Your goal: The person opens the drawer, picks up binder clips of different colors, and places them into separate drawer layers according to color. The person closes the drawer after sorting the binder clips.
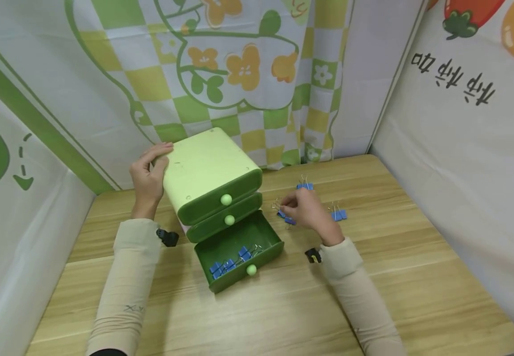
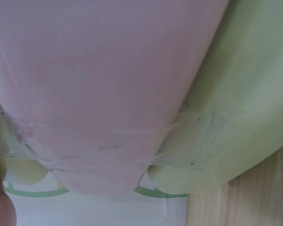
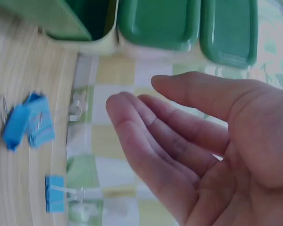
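Note:
A mini drawer cabinet point(image 1: 212, 165) with a pale green top and dark green drawer fronts stands on the table. My left hand point(image 1: 147, 175) rests against its left rear top edge; in the left wrist view only a fingertip point(image 2: 2, 207) shows beside the cabinet's pink side point(image 2: 108, 94). The bottom drawer point(image 1: 270, 230) is pulled out, with several blue binder clips point(image 1: 230, 264) inside. My right hand point(image 1: 303, 210) hovers by two blue binder clips point(image 1: 287, 218) right of the drawer. In the right wrist view its thumb and fingers are apart, with nothing between them.
Another blue binder clip point(image 1: 304, 186) lies behind the right hand, and one more point(image 1: 339, 215) to its right. The wooden table point(image 1: 395, 277) meets a checked curtain point(image 1: 239, 113) behind the cabinet. Printed cloth walls stand on both sides.

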